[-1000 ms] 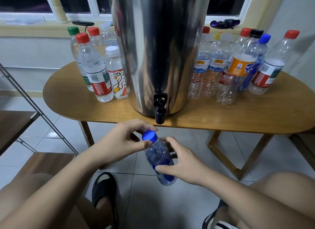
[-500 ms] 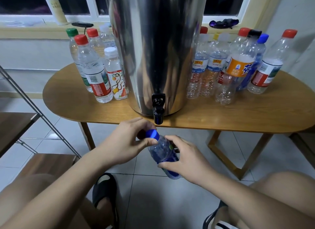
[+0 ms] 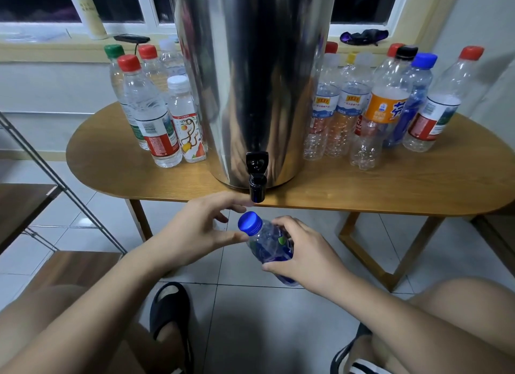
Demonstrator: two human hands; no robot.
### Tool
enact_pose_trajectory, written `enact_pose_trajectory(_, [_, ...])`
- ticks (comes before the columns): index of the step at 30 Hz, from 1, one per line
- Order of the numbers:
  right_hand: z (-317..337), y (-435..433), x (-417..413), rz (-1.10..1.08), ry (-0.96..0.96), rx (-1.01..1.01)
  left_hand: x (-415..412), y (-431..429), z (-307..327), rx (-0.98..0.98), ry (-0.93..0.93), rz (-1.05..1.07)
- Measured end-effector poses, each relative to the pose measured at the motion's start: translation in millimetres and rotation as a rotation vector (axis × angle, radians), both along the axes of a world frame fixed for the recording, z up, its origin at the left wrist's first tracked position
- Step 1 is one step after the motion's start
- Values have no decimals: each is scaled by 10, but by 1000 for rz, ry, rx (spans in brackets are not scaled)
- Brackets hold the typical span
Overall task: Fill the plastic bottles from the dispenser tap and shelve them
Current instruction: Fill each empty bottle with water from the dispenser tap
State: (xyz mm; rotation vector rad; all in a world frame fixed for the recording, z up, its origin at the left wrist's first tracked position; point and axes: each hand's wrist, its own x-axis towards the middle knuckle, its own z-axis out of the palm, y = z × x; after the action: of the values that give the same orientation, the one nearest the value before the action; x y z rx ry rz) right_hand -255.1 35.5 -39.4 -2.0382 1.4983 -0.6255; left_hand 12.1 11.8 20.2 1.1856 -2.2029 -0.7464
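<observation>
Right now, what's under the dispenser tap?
Below the tap: the open left hand and a blue-capped bottle, cap on, gripped by the right hand. That hand covers the bottle's lower body, so its contents can't be judged.

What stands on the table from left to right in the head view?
Green-capped bottle → red-labelled bottle → white-capped bottle → steel dispenser → orange-labelled bottle → blue-tinted bottle → far-right red-capped bottle. The bottles behind these overlap too much to place.
</observation>
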Motion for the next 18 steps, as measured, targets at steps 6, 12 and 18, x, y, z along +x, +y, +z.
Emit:
enact_pose_trajectory(6, [-21,12,34,4,21,12,18,-23,-25,-16,-61,-5])
enact_pose_trajectory(12, [-18,17,86,5,16,19,-12,-7,-23,-99,-80,144])
enact_pose_trajectory(18, [-3,-6,99,-35,-22,32,124,-93,62,-270,-78,320])
